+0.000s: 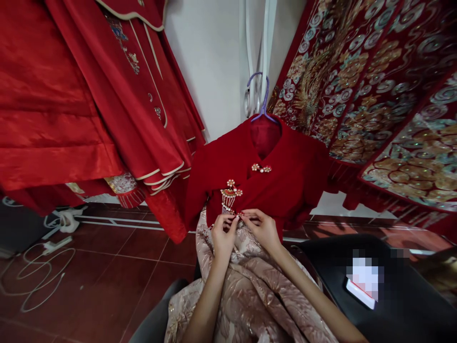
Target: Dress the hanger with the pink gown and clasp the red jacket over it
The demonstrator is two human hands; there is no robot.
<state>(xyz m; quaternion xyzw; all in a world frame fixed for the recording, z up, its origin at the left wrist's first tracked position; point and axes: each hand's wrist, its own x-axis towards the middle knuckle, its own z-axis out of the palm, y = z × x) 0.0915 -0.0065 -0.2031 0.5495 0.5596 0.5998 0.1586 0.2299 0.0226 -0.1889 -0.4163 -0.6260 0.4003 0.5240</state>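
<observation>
A dark red jacket (285,176) hangs on a purple hanger (262,95) in front of me, over a pale pink brocade skirt (250,290). It has a pearl flower clasp (261,168) at the neck and a gold tasselled ornament (229,194) lower down. My left hand (223,236) and my right hand (260,228) meet at the jacket's lower front edge, just under the tassel. Both hands have fingers pinched on a small fastening there, too small to make out.
Red embroidered robes (107,105) hang at the left. Sequinned red panels (374,95) hang at the right. A black seat (410,305) with a phone (359,291) is at the lower right. White cables (39,267) lie on the dark red tiled floor (107,286).
</observation>
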